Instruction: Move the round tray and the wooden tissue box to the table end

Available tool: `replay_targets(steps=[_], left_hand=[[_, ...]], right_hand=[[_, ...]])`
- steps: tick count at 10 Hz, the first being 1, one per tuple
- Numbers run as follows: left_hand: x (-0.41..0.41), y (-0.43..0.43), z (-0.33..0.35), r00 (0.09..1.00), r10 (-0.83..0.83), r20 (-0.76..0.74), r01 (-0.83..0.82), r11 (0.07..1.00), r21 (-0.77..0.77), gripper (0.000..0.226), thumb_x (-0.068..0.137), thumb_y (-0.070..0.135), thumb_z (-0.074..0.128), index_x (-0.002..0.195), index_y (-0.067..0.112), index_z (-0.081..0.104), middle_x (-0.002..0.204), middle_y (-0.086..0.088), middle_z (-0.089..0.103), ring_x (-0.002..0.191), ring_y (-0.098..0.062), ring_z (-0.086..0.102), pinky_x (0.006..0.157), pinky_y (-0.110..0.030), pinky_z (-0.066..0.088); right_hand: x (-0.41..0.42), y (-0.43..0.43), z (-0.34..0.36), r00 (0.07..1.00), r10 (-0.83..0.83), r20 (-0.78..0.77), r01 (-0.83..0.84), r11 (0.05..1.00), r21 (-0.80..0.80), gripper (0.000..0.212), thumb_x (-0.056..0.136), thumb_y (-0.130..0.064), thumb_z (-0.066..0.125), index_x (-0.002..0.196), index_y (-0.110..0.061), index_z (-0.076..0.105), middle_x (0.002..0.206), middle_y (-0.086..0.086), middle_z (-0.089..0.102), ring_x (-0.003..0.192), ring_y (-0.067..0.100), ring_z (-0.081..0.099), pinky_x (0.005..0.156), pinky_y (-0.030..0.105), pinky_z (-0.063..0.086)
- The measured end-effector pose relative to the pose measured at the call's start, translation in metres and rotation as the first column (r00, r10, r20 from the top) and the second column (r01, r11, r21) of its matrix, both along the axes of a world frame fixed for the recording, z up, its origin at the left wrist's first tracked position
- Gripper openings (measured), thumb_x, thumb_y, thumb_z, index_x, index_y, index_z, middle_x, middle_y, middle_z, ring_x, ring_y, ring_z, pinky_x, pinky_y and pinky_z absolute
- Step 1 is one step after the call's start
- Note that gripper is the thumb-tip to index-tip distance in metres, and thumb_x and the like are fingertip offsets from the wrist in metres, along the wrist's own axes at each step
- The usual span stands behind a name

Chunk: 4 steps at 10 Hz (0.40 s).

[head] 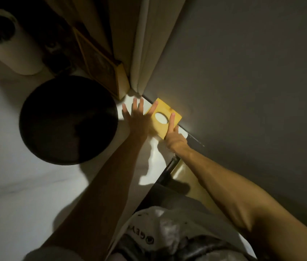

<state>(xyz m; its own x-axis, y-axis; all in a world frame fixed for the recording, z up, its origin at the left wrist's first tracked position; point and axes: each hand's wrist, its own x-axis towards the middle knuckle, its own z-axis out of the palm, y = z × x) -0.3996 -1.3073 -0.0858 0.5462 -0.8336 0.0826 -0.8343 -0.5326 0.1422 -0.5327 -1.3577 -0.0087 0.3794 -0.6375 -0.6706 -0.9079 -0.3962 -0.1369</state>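
Note:
The wooden tissue box point(167, 112), yellow with an oval opening on top, sits at the far corner of the white table point(17, 185), close to the grey wall. My left hand point(139, 117) lies against its left side with fingers spread. My right hand point(175, 136) holds its near right edge, one finger stretched along the top. The round tray point(68, 119), dark and wide, rests on the table left of the box, apart from both hands.
A framed picture point(100, 63) leans in the corner behind the tray, beside pale curtains point(149, 44). A white cylinder point(11, 42) stands at the far left. The table's right edge runs close along the wall. A white plastic bag point(164, 232) sits below, near my body.

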Motion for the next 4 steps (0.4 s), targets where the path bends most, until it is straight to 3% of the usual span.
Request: replay_targets(steps=[1, 2, 3, 4], left_hand=[[0.005, -0.004, 0.028, 1.0, 0.03, -0.002, -0.029, 0.988, 0.153, 0.033, 0.093, 0.045, 0.051, 0.124, 0.044, 0.062, 0.121, -0.003, 0.071, 0.115, -0.029, 0.066, 0.103, -0.06, 0.043], [0.009, 0.01, 0.045, 0.986, 0.053, -0.155, -0.01, 0.965, 0.262, 0.041, 0.079, 0.039, 0.068, 0.12, 0.035, 0.068, 0.11, -0.011, 0.075, 0.105, -0.034, 0.07, 0.091, -0.055, 0.053], [0.02, 0.037, 0.107, 0.943, 0.168, -0.288, -0.014, 0.883, 0.469, 0.046, 0.062, 0.038, 0.082, 0.106, 0.029, 0.073, 0.1, -0.006, 0.076, 0.091, -0.029, 0.073, 0.079, -0.043, 0.058], [0.03, 0.078, 0.122, 0.889, 0.302, -0.343, -0.1, 0.861, 0.498, 0.034, 0.094, 0.026, 0.053, 0.125, 0.014, 0.054, 0.128, -0.013, 0.06, 0.117, -0.032, 0.058, 0.094, -0.036, 0.044]], right_hand=[[-0.003, -0.014, 0.016, 0.971, 0.172, -0.169, -0.179, 0.983, -0.03, 0.113, 0.086, -0.011, 0.058, 0.145, -0.031, -0.035, 0.134, 0.022, 0.055, 0.107, 0.039, 0.063, 0.091, 0.051, 0.052], [0.005, -0.014, 0.04, 0.868, 0.345, -0.357, -0.39, 0.919, -0.059, 0.099, 0.09, -0.009, 0.05, 0.149, -0.018, -0.029, 0.123, 0.017, 0.065, 0.106, 0.036, 0.065, 0.092, 0.045, 0.053], [0.032, -0.007, 0.061, 0.712, 0.528, -0.462, -0.639, 0.761, -0.115, 0.063, 0.091, -0.005, 0.047, 0.152, -0.008, 0.028, 0.133, 0.009, 0.06, 0.105, 0.031, 0.066, 0.074, 0.037, 0.056], [0.065, 0.007, 0.079, 0.602, 0.641, -0.475, -0.749, 0.66, -0.059, 0.035, 0.085, -0.009, 0.054, 0.117, -0.017, 0.068, 0.118, -0.001, 0.068, 0.099, 0.027, 0.07, 0.055, 0.03, 0.051]])
